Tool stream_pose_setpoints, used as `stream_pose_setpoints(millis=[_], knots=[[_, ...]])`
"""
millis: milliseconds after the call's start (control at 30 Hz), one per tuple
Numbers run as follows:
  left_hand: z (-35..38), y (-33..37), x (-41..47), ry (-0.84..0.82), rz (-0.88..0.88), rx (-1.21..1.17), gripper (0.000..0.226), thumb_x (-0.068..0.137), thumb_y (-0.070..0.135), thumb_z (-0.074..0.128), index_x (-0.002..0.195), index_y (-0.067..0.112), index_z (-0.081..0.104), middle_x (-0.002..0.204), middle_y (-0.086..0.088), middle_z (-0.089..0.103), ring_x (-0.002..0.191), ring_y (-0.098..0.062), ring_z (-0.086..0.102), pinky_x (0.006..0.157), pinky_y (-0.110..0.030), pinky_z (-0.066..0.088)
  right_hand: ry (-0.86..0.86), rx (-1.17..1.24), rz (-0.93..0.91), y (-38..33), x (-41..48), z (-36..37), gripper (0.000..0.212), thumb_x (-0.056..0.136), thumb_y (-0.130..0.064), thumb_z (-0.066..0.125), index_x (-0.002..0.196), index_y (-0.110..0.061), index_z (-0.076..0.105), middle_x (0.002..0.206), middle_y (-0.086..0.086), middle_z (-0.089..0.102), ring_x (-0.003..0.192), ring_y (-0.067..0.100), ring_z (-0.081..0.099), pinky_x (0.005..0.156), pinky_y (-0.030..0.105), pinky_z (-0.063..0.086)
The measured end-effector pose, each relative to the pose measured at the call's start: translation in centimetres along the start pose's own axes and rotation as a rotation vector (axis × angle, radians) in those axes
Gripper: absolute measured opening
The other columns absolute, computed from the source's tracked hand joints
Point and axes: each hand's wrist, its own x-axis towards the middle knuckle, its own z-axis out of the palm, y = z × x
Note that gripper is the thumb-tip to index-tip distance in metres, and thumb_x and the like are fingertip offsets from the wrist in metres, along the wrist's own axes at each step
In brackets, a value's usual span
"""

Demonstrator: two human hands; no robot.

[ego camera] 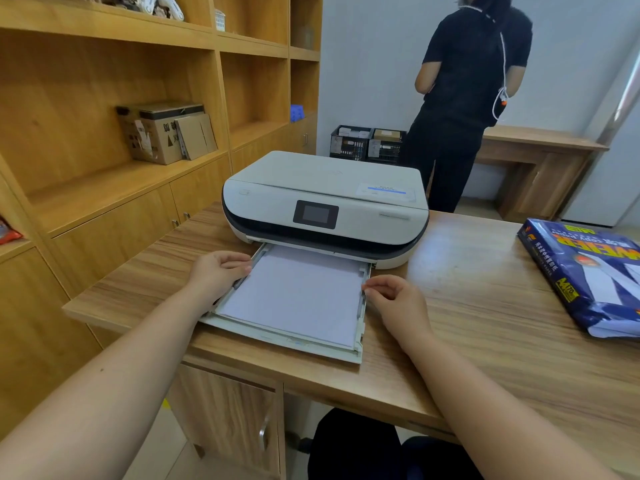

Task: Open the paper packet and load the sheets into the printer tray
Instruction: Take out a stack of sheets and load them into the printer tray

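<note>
A white printer (325,199) stands on the wooden desk with its tray (277,336) pulled out toward me. A stack of white sheets (294,292) lies flat inside the tray. My left hand (216,275) rests at the tray's left side, fingertips touching the sheets' left edge. My right hand (394,299) sits at the tray's right side, fingers curled and pinching at the right rail. The blue paper packet (585,271) lies on the desk at the far right, its near end torn open with white sheets showing.
The wooden desk (485,323) has a cabinet door beneath it. Wooden shelves (104,150) with cardboard boxes (162,133) fill the left wall. A person in black (464,98) stands behind the printer, back turned. Black crates (367,143) sit on the floor.
</note>
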Motion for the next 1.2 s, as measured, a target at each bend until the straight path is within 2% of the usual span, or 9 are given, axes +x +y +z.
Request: stream_pose_setpoints(millis=[167,267,400,533,667,833,1000,1100,1200], knots=[[-1.9,1.2,-1.0,-0.161,0.051,0.107,0.032,0.083,0.018,0.074,0.11,0.033,0.068,0.111,0.008,0.07,0.108,-0.009,0.061,0.094,-0.03,0.043,-0.026,0.048,-0.016,-1.1,-0.4,-0.2,0.023,0.088,-0.012,0.065,0.107,-0.025,0.068,0.107,-0.01,0.07,0.098,0.002,0.063,0.091,0.025,0.051],[-2.5,1.5,-2.4,-0.265,0.171,0.274,0.043,0.088,0.031,0.067,0.128,0.04,0.057,0.133,0.01,0.057,0.122,-0.009,0.049,0.099,-0.028,0.036,-0.193,-0.102,-0.114,-2.0,-0.8,0.2,0.035,0.089,-0.021,0.066,0.122,-0.031,0.062,0.125,-0.014,0.059,0.113,0.001,0.05,0.096,0.021,0.04],[-2.2,0.8,-4.7,-0.459,0.422,0.734,0.06,0.089,0.06,0.046,0.145,0.05,0.026,0.156,0.023,0.009,0.145,-0.006,-0.003,0.119,-0.039,0.005,-0.444,-0.374,-0.266,-2.7,-2.5,1.7,0.057,0.088,-0.044,0.062,0.141,-0.038,0.041,0.153,-0.018,0.03,0.144,0.007,0.01,0.116,0.039,0.014],[-1.4,0.4,-6.8,-0.444,0.693,1.032,0.076,0.082,0.078,0.031,0.149,0.046,0.012,0.157,0.023,-0.004,0.142,-0.001,-0.02,0.118,-0.035,-0.007,-0.599,-0.558,-0.318,-3.7,-4.5,2.7,0.081,0.08,-0.067,0.055,0.148,-0.04,0.022,0.159,-0.02,0.008,0.146,0.009,-0.01,0.119,0.045,0.008],[-1.6,-0.3,-7.9,-0.438,0.706,1.184,0.095,0.074,0.084,0.033,0.151,0.04,0.0,0.155,0.024,-0.012,0.14,-0.001,-0.027,0.116,-0.032,-0.012,-0.659,-0.668,-0.36,-4.7,-6.3,2.7,0.088,0.077,-0.064,0.062,0.15,-0.04,0.018,0.159,-0.021,0.01,0.146,0.004,-0.002,0.119,0.041,0.015],[-1.7,-1.0,-7.7,-0.374,0.728,1.191,0.089,0.077,0.079,0.027,0.151,0.036,0.0,0.159,0.017,-0.005,0.143,-0.005,-0.021,0.118,-0.033,-0.008,-0.569,-0.759,-0.377,-5.0,-7.2,2.5,0.07,0.086,-0.054,0.059,0.147,-0.043,0.025,0.161,-0.006,0.015,0.142,0.017,0.028,0.112,0.037,0.031],[-1.4,-0.6,-7.5,-0.32,0.76,1.103,0.085,0.08,0.075,0.023,0.152,0.035,0.005,0.157,0.018,-0.002,0.141,-0.001,-0.02,0.116,-0.028,-0.007,-0.473,-0.734,-0.43,-5.3,-7.0,2.5,0.056,0.091,-0.04,0.058,0.143,-0.037,0.038,0.16,-0.004,0.019,0.139,0.017,0.035,0.107,0.036,0.038],[-1.0,-0.5,-7.3,-0.287,0.713,1.054,0.083,0.082,0.072,0.031,0.152,0.036,0.003,0.158,0.017,-0.003,0.144,-0.005,-0.018,0.119,-0.033,-0.001,-0.47,-0.755,-0.41,-5.4,-6.4,2.5,0.053,0.092,-0.039,0.057,0.142,-0.039,0.038,0.16,-0.005,0.02,0.137,0.018,0.038,0.106,0.037,0.039],[-0.4,-0.7,-7.2,-0.273,0.625,0.979,0.085,0.083,0.067,0.041,0.151,0.04,-0.001,0.159,0.015,-0.005,0.145,-0.01,-0.015,0.119,-0.041,0.011,-0.45,-0.707,-0.463,-5.1,-5.8,2.7,0.054,0.092,-0.032,0.059,0.142,-0.034,0.039,0.156,-0.008,0.029,0.145,0.012,0.02,0.111,0.04,0.035]])
